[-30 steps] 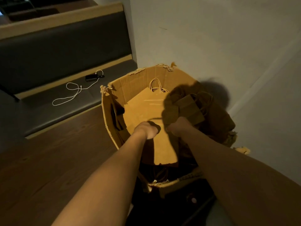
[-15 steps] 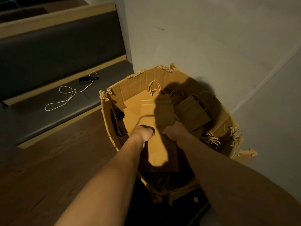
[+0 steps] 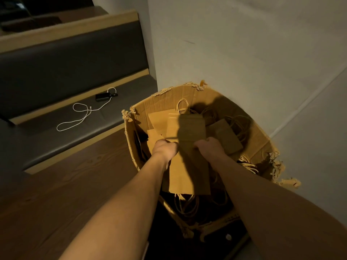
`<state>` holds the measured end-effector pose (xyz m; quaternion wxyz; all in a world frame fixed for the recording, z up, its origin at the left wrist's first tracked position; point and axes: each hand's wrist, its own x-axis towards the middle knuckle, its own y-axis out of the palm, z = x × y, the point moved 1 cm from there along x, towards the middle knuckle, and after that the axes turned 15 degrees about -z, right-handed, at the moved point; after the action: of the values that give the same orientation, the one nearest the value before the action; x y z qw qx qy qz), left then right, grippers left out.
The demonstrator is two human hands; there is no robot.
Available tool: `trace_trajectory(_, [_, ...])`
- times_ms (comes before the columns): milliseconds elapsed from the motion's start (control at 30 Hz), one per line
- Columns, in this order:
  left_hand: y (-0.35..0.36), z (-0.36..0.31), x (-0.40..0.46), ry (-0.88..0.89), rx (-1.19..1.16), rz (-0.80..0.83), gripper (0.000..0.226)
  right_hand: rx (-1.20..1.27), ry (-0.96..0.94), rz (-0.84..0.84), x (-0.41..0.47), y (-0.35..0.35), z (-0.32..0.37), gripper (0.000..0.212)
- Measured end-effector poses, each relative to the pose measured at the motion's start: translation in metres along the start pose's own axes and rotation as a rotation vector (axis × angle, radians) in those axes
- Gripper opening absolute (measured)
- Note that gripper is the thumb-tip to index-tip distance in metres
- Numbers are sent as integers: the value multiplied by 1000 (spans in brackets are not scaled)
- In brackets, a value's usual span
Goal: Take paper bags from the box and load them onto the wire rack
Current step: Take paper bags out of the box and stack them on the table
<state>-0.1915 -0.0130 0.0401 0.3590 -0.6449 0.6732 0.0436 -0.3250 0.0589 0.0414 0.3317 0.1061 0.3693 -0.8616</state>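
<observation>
Ok, head cam, only view. Both hands are down in the torn brown cardboard box point(image 3: 169, 99), which sits on the floor against the pale wall point(image 3: 244, 53). Left hand point(image 3: 165, 150) has fingers curled over the left edge of a flat stack of brown paper bags point(image 3: 185, 171); right hand point(image 3: 208, 148) is curled over the right edge. So both are clamped on the same stack, one per side; fingertips are hidden under the paper, so grip depth is unclear. The stack lies inside the box, handles end toward the person, low end in shadow. More loose brown paper bags point(image 3: 227, 137) lie beside and behind it, with twisted paper handles point(image 3: 247, 166) tangled along the right side.

Wire rack is not in frame, so no idea which way the carry goes.

Judgement: step in hand is lifting the stack out. To do it well:
- squeeze evenly from both sides so bags don't fan or slide out the middle
- lift straight up and check that the handles under the stack aren't hooked on neighbours; snag risk looks real near the front wall
- clear the ragged box rim before turning

Elsewhere: dark padded bench point(image 3: 75, 72) at left, with a white cable point(image 3: 82, 117) and small black charger point(image 3: 102, 96) on the seat. Wood-grain floor point(image 3: 56, 203) under the left arm.
</observation>
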Motion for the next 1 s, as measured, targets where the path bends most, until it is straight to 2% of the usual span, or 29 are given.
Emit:
trace_trajectory(100, [-4, -11, -8, 13, -120, 19, 9, 36, -8, 12, 4, -2, 10, 36])
trace_trajectory(233, [-10, -18, -6, 140, -210, -34, 29, 55, -74, -13, 2, 0, 29, 39])
trace_trajectory(300, [-20, -27, -14, 161, -250, -17, 28, 141, -100, -22, -5, 1, 39, 38])
trace_trajectory(467, [-63, -47, -28, 216, -372, 36, 26, 379, -170, -32, -47, -6, 76, 19])
trace_trajectory(567, [-111, -53, -29, 251, -447, -7, 26, 455, -290, -8, -79, 3, 102, 15])
trace_trajectory(700, [-186, -47, -31, 258, -564, -47, 24, 515, -394, 108, -128, 30, 139, 23])
trace_trajectory(800, [-247, -29, -32, 247, -627, -110, 16, 498, -398, 184, -163, 68, 160, 17])
trace_trajectory(867, [-295, -8, -29, 240, -649, -111, 19, 458, -396, 234, -185, 105, 166, 13])
trace_trajectory(933, [-326, 13, -24, 225, -605, -73, 23, 395, -346, 232, -194, 130, 165, 30])
trace_trajectory(1000, [-363, 44, -16, 205, -573, -58, 25, 325, -327, 282, -214, 165, 161, 27])
